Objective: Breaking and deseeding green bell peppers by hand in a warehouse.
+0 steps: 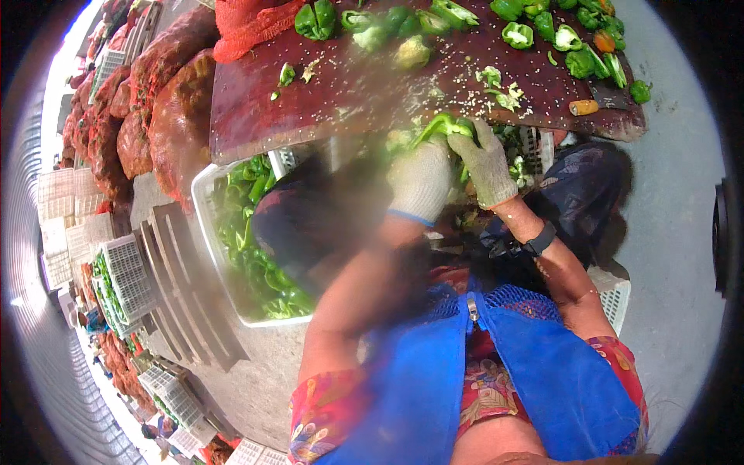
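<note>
Both my hands wear pale knit work gloves and meet at the near edge of a dark red board (263,108). My left hand (424,180) is closed around a cut green bell pepper (443,126). The fingers of my right hand (486,161) grip the same pepper from its right side. Part of the pepper is hidden by the gloves. Pale seeds and torn pepper cores (508,98) lie scattered on the board. A knife with a yellow handle (583,107) rests at the board's right end, away from my hands.
Halved green peppers (518,36) lie along the board's far side, near a red mesh sack (252,27). A white crate (203,203) of cut peppers stands left of my legs. Pepper scraps lie below my hands. Full sacks (182,116), pallets (182,287) and stacked crates (128,275) stand farther left.
</note>
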Demonstrator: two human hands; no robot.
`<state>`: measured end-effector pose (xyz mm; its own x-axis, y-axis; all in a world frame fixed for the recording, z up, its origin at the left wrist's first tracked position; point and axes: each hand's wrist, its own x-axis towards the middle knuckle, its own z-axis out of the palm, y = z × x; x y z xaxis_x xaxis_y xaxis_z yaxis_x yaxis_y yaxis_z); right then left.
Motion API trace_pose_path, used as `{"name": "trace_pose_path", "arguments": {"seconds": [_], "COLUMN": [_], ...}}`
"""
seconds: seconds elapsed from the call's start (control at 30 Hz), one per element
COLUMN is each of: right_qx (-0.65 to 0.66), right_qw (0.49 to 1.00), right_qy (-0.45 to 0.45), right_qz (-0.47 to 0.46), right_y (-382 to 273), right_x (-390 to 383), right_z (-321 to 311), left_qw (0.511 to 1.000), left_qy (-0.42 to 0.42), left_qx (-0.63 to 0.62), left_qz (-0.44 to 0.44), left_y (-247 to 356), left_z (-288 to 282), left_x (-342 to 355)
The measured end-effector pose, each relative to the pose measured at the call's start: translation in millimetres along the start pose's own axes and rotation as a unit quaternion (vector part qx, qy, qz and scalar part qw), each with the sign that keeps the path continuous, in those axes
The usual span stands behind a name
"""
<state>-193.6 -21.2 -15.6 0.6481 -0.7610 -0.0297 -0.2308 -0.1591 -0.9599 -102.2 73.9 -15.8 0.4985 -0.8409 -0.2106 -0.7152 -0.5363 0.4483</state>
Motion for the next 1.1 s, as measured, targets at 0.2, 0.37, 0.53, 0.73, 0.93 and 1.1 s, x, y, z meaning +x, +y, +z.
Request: {"name": "trace_pose_path", "arguments": {"seconds": [0.2, 0.37, 0.53, 0.73, 0.93, 1.1], "right_qx": [-0.088, -0.1, -0.084, -0.159, 0.02, -0.264], "right_qw": [0.991, 0.972, 0.991, 0.966, 0.996, 0.908], "right_qy": [-0.072, -0.041, -0.034, -0.038, -0.06, -0.08], "right_qz": [-0.072, -0.211, -0.102, -0.201, -0.058, -0.315], "right_y": [4.1, 20.9, 43.9, 70.4, 63.6, 2.9], "right_x": [-0.4, 0.8, 8.4, 18.7, 18.8, -2.1], "right_z": [-10.4, -22.2, -28.6, -32.8, -27.6, -3.5], "left_qw": [0.995, 0.95, 0.962, 0.986, 0.97, 0.962], "left_qy": [0.05, 0.155, 0.033, -0.145, 0.239, 0.142], "left_qx": [-0.077, -0.253, -0.224, 0.081, 0.023, -0.233], "left_qz": [0.044, 0.098, 0.155, 0.03, 0.039, 0.036], "left_y": [-9.3, -14.7, -39.9, -46.9, -28.1, -3.1], "left_z": [-2.2, 4.6, -2.6, -12.1, -35.0, -34.9], "left_x": [0.3, -3.6, -48.3, -70.3, -65.1, -55.3]}}
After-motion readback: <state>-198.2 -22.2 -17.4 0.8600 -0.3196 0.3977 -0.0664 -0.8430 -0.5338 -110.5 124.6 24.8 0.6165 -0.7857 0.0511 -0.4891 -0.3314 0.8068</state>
